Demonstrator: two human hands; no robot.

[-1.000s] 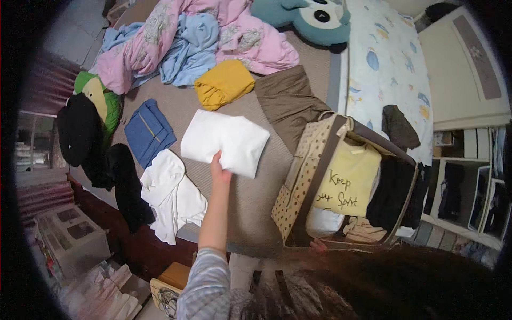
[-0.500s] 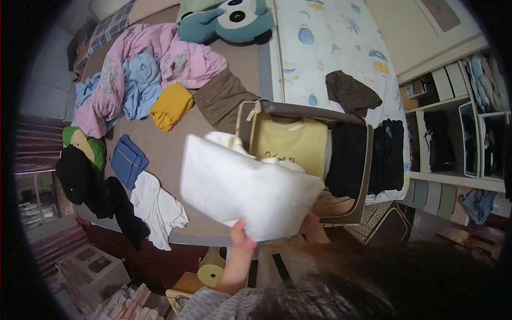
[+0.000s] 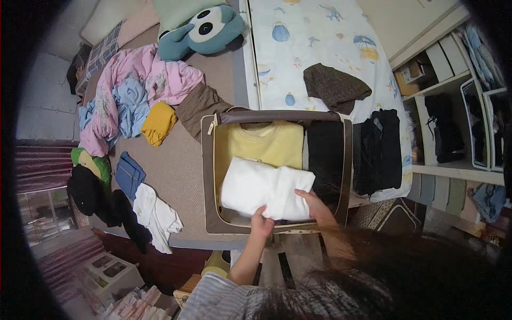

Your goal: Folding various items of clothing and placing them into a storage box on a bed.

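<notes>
A white folded garment (image 3: 264,186) lies inside the near part of a brown fabric storage box (image 3: 210,181) with pale trim. My left hand (image 3: 262,221) pinches its near edge, thumb on top. At its right side, my right hand (image 3: 314,205) has the corner between thumb and fingers, which are partly hidden beneath. Beyond it, a folded pale yellow shirt (image 3: 269,144) fills the far left of the box. Dark folded clothes (image 3: 324,152) occupy the right side, next to the white garment. The bottom of the box is covered by these clothes.
Folded black trousers (image 3: 377,152) and a dark brown garment (image 3: 337,88) lie on the bed right of the box. To the left are a yellow cloth (image 3: 159,124), folded jeans (image 3: 129,175) and a white shirt (image 3: 156,214). Open shelves (image 3: 453,85) stand at the right.
Both hands have lowered the white folded garment into the near part of the box and keep hold of it. The view has shifted, so the box appears further left and whole.
</notes>
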